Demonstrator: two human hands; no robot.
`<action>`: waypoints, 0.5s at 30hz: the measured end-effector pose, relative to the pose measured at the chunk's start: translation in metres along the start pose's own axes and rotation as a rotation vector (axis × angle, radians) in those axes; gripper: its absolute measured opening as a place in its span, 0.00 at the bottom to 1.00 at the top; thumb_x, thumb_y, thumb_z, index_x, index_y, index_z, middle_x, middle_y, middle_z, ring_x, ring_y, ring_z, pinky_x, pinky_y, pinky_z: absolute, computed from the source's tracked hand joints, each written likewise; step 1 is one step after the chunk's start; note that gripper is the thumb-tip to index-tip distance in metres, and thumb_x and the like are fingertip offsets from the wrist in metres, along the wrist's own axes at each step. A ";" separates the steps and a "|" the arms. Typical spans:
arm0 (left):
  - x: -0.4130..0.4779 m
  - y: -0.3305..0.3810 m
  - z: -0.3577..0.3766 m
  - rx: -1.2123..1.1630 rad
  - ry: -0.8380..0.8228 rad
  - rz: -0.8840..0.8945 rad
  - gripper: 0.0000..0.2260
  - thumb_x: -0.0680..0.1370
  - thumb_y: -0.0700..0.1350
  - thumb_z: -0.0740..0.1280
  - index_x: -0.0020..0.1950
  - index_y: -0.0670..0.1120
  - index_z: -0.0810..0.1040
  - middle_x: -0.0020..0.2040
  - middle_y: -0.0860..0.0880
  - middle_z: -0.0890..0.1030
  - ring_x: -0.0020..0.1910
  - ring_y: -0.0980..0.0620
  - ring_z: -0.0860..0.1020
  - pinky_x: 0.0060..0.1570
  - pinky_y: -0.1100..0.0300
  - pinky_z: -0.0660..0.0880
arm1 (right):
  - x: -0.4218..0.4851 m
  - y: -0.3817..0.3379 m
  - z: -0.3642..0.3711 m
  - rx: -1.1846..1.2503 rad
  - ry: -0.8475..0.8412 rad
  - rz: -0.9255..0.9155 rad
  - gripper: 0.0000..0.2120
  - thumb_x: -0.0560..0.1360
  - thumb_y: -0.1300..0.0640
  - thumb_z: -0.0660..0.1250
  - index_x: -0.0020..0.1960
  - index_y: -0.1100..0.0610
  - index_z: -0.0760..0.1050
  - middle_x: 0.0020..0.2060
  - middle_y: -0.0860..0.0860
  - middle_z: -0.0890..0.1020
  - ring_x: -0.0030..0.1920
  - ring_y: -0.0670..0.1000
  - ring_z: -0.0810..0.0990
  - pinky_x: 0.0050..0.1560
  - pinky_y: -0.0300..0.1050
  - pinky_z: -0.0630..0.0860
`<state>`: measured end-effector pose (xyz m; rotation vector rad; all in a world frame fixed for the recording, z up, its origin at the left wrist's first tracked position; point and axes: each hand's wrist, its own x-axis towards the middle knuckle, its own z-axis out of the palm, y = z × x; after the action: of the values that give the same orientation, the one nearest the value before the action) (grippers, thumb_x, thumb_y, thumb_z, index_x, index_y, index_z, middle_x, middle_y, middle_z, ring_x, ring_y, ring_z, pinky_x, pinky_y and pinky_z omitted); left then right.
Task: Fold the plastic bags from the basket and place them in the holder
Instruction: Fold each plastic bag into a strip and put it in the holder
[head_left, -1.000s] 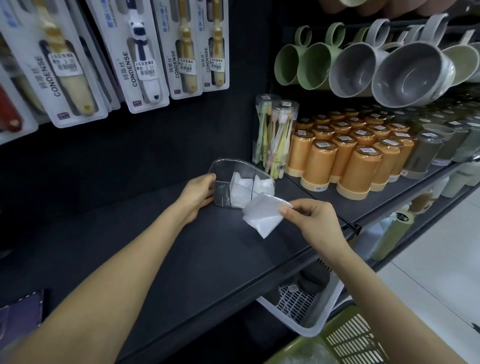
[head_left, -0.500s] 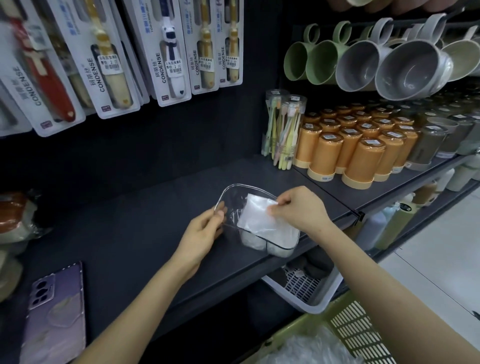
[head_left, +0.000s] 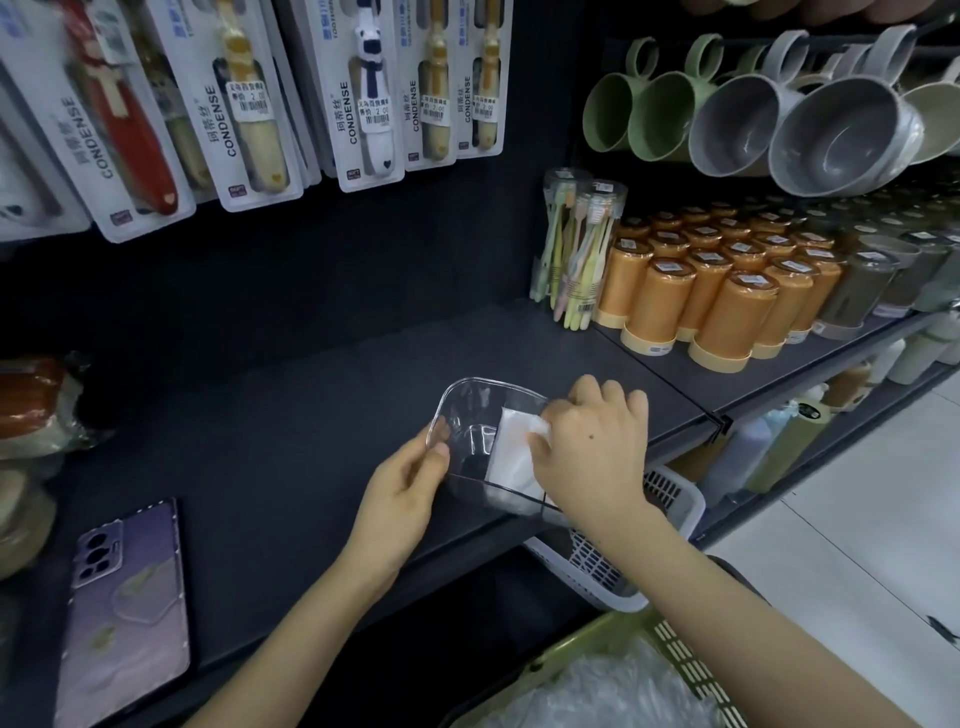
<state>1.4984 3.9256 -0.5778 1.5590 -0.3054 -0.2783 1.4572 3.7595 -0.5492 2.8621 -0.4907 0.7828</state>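
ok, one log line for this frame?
left hand: grips holder wall | right hand: pinches folded bag inside holder | basket: holds loose bags | step: placing, not released

A single wide-angle view, worn on the person's head, looks forward and down along both forearms onto a dark shelf (head_left: 260, 415). It is close enough that the left hand (head_left: 400, 493) and right hand (head_left: 592, 457) sit near mid-frame. It faces the back panel (head_left: 363, 270), with straight lines bowing outward at the edges. The green basket (head_left: 680, 660) is cut by the bottom edge.
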 end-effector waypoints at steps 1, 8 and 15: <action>-0.001 0.001 0.001 -0.002 0.001 0.006 0.13 0.82 0.42 0.60 0.56 0.62 0.74 0.56 0.66 0.78 0.65 0.62 0.73 0.71 0.53 0.66 | -0.002 0.003 -0.003 0.014 0.033 -0.041 0.13 0.56 0.53 0.80 0.32 0.57 0.77 0.33 0.54 0.73 0.34 0.56 0.71 0.41 0.48 0.55; -0.008 0.005 0.002 0.024 -0.010 0.038 0.14 0.82 0.41 0.59 0.57 0.61 0.74 0.51 0.74 0.78 0.60 0.68 0.74 0.69 0.59 0.68 | 0.000 0.018 -0.007 0.104 -0.021 -0.346 0.20 0.62 0.35 0.71 0.47 0.47 0.83 0.59 0.56 0.78 0.60 0.61 0.74 0.64 0.63 0.62; -0.009 0.005 0.000 0.078 -0.034 0.084 0.15 0.82 0.38 0.59 0.61 0.56 0.74 0.48 0.74 0.78 0.55 0.74 0.74 0.59 0.74 0.68 | 0.013 0.003 -0.008 -0.079 -0.352 -0.232 0.28 0.59 0.29 0.71 0.53 0.44 0.83 0.72 0.58 0.67 0.74 0.65 0.59 0.70 0.72 0.42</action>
<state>1.4895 3.9288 -0.5728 1.6150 -0.4117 -0.2301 1.4629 3.7553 -0.5362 2.9167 -0.2113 0.2182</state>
